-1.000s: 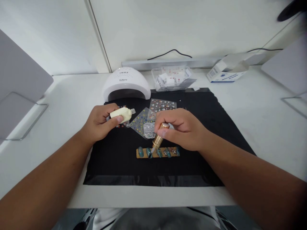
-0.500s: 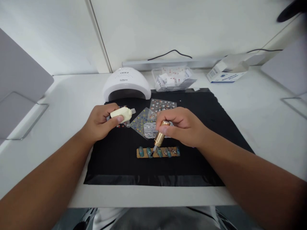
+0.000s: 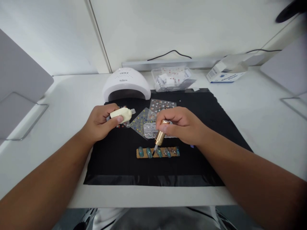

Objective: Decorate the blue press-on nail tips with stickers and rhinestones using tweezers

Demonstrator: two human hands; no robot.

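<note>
My left hand (image 3: 102, 123) is closed around a cream-coloured bottle (image 3: 122, 114), tilted with its clear neck pointing right. Between the fingers of my right hand (image 3: 181, 124) is a gold-capped brush (image 3: 159, 137), its bristles pointing down at a tan strip (image 3: 145, 156). Several blue-green false nails (image 3: 149, 152) lie across that strip, some with small ornaments. The brush tip is beside the second nail from the left; whether it touches anything cannot be made out. Just behind my right hand sits a clear compartment case (image 3: 150, 130) of small gems, partly hidden by the fingers.
Sticker sheets (image 3: 141, 121) lie on the black mat (image 3: 120, 166). Behind them stand a white domed lamp (image 3: 127, 81), a clear plastic box (image 3: 171, 80) of packets and an open white carton (image 3: 225, 72). A black cable (image 3: 170, 52) runs along the wall.
The brush tip has shifted slightly right and up, from the lower edge of the second nail to just beside it. My left hand and the bottle look unchanged.
</note>
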